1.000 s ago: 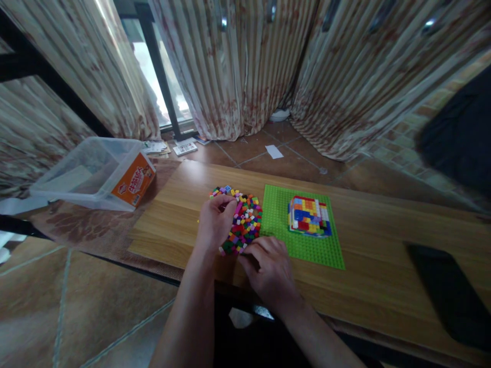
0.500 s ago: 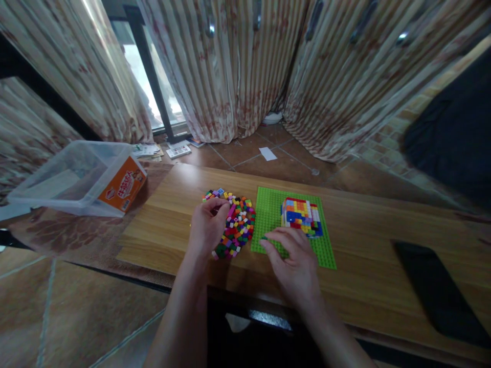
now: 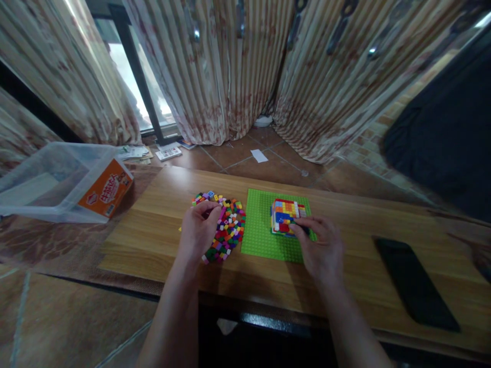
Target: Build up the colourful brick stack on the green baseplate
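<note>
Over the left side of a pile of small coloured toy bricks [image 3: 232, 231], my left hand [image 3: 199, 231] is closed in a pinch. A magenta brick [image 3: 222, 212] shows at its fingertips; whether it is held or lies in the pile I cannot tell. My right hand [image 3: 321, 246] pinches a small dark toy brick, mostly hidden by the fingers, at the right part of a multicoloured brick block [image 3: 283, 216]. That block stands on a green studded baseplate [image 3: 258, 225], its right side partly covered by my hand.
A black phone-like slab [image 3: 416, 283] lies on the wooden table [image 3: 146, 225] at right. To the left stands a clear plastic bin [image 3: 49, 204] with an orange label. Behind the table are curtains [image 3: 238, 76] and papers [image 3: 169, 154] on the floor; dark cloth [image 3: 441, 128] hangs at upper right.
My right hand has moved right and slightly forward, from the baseplate's near left part to the block's right part. The left hand stays pinched by the pile. The whole view has shifted slightly.
</note>
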Demonstrator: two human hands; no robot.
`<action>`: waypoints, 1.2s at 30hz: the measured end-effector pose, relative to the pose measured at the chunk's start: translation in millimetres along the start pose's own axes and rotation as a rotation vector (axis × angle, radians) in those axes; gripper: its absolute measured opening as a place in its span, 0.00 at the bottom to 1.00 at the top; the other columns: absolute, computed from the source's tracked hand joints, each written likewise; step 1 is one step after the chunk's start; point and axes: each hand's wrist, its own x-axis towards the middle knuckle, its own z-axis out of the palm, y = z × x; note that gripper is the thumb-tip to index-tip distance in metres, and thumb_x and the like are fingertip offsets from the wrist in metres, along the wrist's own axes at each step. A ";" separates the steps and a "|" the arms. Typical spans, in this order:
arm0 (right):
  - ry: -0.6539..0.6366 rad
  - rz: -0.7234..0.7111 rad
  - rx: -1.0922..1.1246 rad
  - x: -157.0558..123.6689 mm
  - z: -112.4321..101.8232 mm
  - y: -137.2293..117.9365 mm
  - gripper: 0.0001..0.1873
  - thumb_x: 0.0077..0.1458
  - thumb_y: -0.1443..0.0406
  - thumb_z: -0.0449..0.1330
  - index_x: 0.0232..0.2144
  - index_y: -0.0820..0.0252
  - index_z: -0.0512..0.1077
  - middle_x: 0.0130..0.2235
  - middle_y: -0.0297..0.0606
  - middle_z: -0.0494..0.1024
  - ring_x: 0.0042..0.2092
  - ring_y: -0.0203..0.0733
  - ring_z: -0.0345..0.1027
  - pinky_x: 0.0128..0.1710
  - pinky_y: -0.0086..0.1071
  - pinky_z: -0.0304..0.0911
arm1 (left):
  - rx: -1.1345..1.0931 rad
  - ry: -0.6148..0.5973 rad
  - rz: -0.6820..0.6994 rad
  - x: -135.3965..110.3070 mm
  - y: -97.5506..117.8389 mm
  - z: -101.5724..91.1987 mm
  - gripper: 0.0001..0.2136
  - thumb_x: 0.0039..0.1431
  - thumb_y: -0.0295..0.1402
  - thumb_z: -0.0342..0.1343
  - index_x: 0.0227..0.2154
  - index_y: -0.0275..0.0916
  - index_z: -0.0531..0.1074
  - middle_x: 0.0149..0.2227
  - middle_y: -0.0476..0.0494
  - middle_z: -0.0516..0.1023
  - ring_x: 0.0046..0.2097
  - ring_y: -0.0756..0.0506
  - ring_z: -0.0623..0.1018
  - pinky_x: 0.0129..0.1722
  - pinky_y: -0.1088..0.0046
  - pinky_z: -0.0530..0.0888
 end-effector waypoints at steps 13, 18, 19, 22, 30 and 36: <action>-0.022 0.164 0.141 4.9 5.2 2.9 0.14 0.50 0.54 0.67 0.36 0.55 0.81 0.41 0.40 0.77 0.45 0.46 0.70 0.49 0.44 0.64 | 0.017 0.020 -0.016 0.5 -1.8 -1.6 0.07 0.51 0.34 0.57 0.26 0.37 0.78 0.21 0.52 0.72 0.25 0.51 0.68 0.26 0.76 0.63; -0.015 0.300 0.270 4.5 5.3 9.8 0.19 0.54 0.50 0.63 0.39 0.58 0.80 0.41 0.42 0.79 0.40 0.43 0.72 0.41 0.40 0.67 | 0.023 0.025 -0.015 -0.1 -0.7 -2.7 0.07 0.51 0.34 0.57 0.26 0.37 0.78 0.22 0.51 0.73 0.26 0.51 0.68 0.27 0.76 0.63; -0.006 0.333 0.282 4.2 6.6 10.9 0.20 0.55 0.50 0.61 0.39 0.59 0.80 0.41 0.43 0.79 0.39 0.43 0.72 0.40 0.39 0.67 | 0.022 0.023 -0.017 -0.3 0.1 -2.7 0.07 0.51 0.34 0.57 0.26 0.37 0.78 0.22 0.51 0.73 0.25 0.51 0.68 0.27 0.76 0.63; 0.015 0.388 0.269 3.9 11.9 11.3 0.23 0.55 0.49 0.60 0.42 0.60 0.79 0.42 0.44 0.79 0.38 0.43 0.73 0.39 0.40 0.68 | 0.017 0.011 -0.021 -0.8 2.0 -2.3 0.07 0.52 0.34 0.57 0.25 0.37 0.77 0.20 0.52 0.71 0.24 0.51 0.66 0.26 0.76 0.62; 0.036 0.374 0.192 5.9 20.8 4.3 0.24 0.52 0.52 0.63 0.45 0.61 0.77 0.45 0.46 0.79 0.45 0.48 0.72 0.49 0.46 0.65 | 0.014 0.005 0.002 0.8 -5.7 -2.5 0.08 0.52 0.35 0.58 0.27 0.37 0.78 0.23 0.51 0.74 0.26 0.51 0.69 0.27 0.76 0.63; 0.046 0.415 0.226 5.8 22.9 3.6 0.25 0.50 0.51 0.65 0.44 0.62 0.78 0.42 0.45 0.80 0.41 0.46 0.72 0.44 0.44 0.67 | 0.022 0.005 -0.013 0.0 -2.6 -1.9 0.07 0.52 0.34 0.58 0.26 0.37 0.78 0.21 0.52 0.73 0.26 0.51 0.68 0.27 0.76 0.64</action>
